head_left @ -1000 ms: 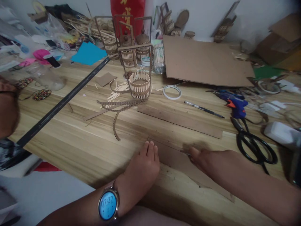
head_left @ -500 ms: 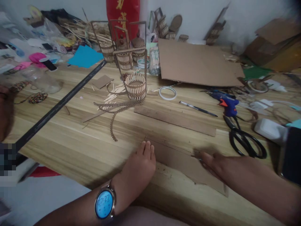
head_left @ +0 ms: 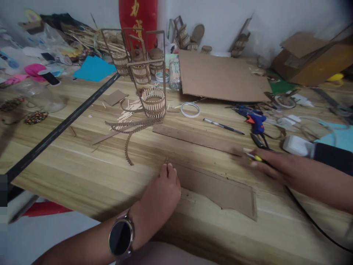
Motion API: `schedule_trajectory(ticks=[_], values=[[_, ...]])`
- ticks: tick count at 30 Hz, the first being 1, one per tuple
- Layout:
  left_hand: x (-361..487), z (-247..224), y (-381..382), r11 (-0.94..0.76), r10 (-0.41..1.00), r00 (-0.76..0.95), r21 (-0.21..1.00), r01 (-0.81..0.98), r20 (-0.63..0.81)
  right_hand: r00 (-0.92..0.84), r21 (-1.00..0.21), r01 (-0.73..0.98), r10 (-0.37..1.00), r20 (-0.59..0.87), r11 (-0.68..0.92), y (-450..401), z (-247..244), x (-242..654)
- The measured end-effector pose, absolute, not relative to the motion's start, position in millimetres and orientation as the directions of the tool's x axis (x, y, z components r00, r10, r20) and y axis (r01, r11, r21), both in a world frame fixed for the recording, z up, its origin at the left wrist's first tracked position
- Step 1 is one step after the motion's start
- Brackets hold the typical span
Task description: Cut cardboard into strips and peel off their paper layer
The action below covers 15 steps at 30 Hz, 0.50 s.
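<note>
My left hand point(head_left: 167, 187), wearing a wristwatch point(head_left: 120, 237), presses its bunched fingers onto the left end of a brown cardboard piece point(head_left: 217, 186). That piece has a straight upper edge and a ragged lower one. My right hand point(head_left: 268, 162) is raised at the right, closed on a craft knife point(head_left: 257, 158) with a silver tip and a yellow part; motion blurs it slightly. Its tip is close to the right end of a narrow cardboard strip point(head_left: 193, 139). Beyond the strip lies a pen point(head_left: 223, 126).
A blue glue gun point(head_left: 257, 123) and a white charger point(head_left: 296, 145) lie at the right. Small stick baskets point(head_left: 153, 103) with tall handles stand behind, near a tape roll point(head_left: 190, 109) and a large cardboard sheet point(head_left: 223, 77). Ridged cardboard strips point(head_left: 128, 145) lie left of centre.
My right hand has lifted off the cardboard piece and moved up and away, showing the knife and the piece's right end. My left hand stays on the piece. The watch face has gone dark.
</note>
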<state>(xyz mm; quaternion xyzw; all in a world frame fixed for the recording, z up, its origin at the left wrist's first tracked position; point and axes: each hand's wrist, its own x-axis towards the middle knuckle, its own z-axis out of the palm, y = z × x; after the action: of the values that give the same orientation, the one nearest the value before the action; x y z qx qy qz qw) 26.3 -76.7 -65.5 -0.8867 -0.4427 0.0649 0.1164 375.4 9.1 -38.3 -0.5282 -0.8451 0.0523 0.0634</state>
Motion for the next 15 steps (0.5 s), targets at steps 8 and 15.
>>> schedule_trajectory(ticks=[8, 15], values=[[30.3, -36.7, -39.8, -0.640, 0.768, 0.640, 0.009, 0.768, -0.026, -0.508, 0.201, 0.846, 0.861, 0.015, 0.495, 62.4, -54.6, 297.1], [33.6, -33.5, -20.2, -0.670, 0.736, 0.673, 0.067, 0.740, -0.074, -0.669, 0.013, 0.742, 0.739, 0.076, 0.670, 9.9, -53.9, 301.0]])
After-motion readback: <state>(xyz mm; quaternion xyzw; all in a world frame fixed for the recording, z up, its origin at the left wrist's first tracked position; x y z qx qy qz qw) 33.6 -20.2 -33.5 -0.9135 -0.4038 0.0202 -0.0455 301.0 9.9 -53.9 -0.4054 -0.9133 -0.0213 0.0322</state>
